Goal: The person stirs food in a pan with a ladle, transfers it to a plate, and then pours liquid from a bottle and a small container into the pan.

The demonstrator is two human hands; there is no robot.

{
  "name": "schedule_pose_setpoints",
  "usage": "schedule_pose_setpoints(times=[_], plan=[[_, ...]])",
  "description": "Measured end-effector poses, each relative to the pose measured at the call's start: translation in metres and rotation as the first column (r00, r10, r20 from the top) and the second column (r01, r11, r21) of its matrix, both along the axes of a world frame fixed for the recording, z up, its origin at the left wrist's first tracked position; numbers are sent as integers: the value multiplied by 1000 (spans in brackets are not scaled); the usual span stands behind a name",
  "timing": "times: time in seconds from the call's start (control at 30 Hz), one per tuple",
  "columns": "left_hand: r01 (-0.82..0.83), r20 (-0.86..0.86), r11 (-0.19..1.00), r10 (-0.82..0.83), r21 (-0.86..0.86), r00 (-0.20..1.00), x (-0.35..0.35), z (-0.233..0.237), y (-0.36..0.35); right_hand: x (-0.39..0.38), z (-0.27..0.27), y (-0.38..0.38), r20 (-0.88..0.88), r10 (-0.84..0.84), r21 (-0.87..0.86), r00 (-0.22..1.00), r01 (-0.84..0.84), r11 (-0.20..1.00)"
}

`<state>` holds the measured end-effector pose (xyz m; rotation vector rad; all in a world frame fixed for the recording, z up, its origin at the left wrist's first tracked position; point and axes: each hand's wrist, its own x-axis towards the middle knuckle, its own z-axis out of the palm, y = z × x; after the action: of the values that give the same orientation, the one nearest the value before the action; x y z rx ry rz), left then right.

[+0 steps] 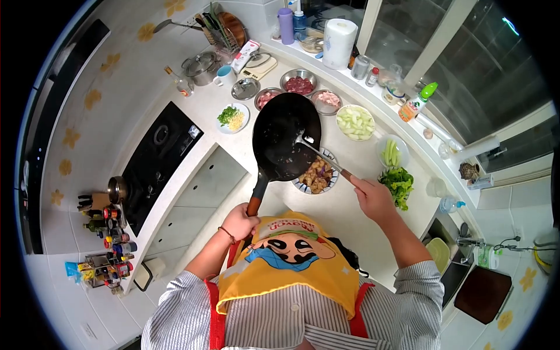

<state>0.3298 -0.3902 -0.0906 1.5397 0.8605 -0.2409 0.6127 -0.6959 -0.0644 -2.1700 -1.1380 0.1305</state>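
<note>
My left hand [238, 224] is wrapped round the brown handle of a black wok [280, 125], which is held above the counter. Closed on the grip of a metal spatula [333, 165] is my right hand [373, 199]. The spatula's blade lies inside the wok, where a few small food bits cling. Below the wok's right edge, a patterned plate [335, 178] holds browned food pieces [316, 176]; the wok hides part of that plate.
Behind the wok stand metal bowls of meat [299, 85]. A plate of chopped herbs [228, 116] is left; cut pale vegetables [355, 122] and leafy greens [398, 185] are right. The stove [160, 157] is far left, the sink [452, 262] far right.
</note>
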Motion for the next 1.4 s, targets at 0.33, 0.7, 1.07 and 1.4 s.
schedule_pose_setpoints(times=[0.33,0.7,1.07,1.4], plan=[[10,-30,998,-8,58,1000,6,14,-3,-9,10,-7,-67,-26,-56,997,22,998],[27,3,996,-27,89,1000,1,7,1,-11,22,-16,-118,-36,-121,992,22,992],[70,-39,981,-64,182,997,-1,8,0,-15,14,-20,-39,-53,-76,998,50,996],[30,-42,982,-22,188,999,4,18,-4,-21,11,-39,-14,-4,-45,1000,4,999]])
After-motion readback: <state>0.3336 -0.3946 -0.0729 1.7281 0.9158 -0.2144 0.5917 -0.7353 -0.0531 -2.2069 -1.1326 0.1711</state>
